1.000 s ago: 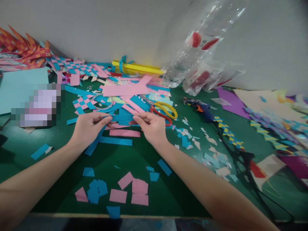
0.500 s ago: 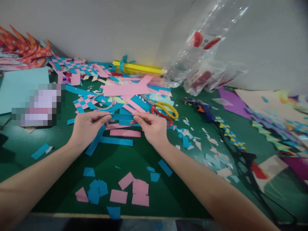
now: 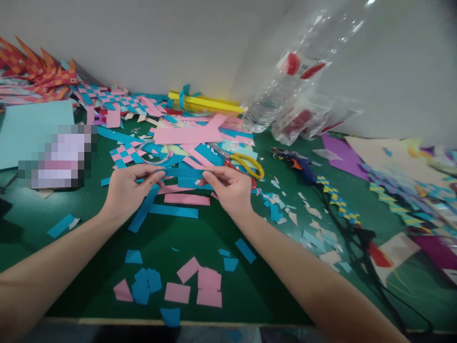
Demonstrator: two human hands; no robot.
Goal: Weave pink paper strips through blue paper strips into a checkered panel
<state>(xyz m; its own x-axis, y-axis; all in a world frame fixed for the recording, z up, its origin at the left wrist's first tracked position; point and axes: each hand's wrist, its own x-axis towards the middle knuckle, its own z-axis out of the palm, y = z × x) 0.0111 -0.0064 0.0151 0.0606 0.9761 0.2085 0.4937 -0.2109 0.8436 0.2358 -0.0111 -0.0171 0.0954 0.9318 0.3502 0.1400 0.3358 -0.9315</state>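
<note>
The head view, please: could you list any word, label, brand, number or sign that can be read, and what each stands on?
No text reads clearly.
White and red label on the clear plastic item: dark marks, too blurred to read.
Clear packaging lower in view: red print, no legible words.
Pixelated device at left: nothing readable.
Blue strip in the fingers: no writing visible.

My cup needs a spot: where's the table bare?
On the table between the loose blue strips and the near pink pieces; also along the near edge, between those pieces and the right forearm. Crowded: beyond the held blue strip, with paper, ring, scissors.
</note>
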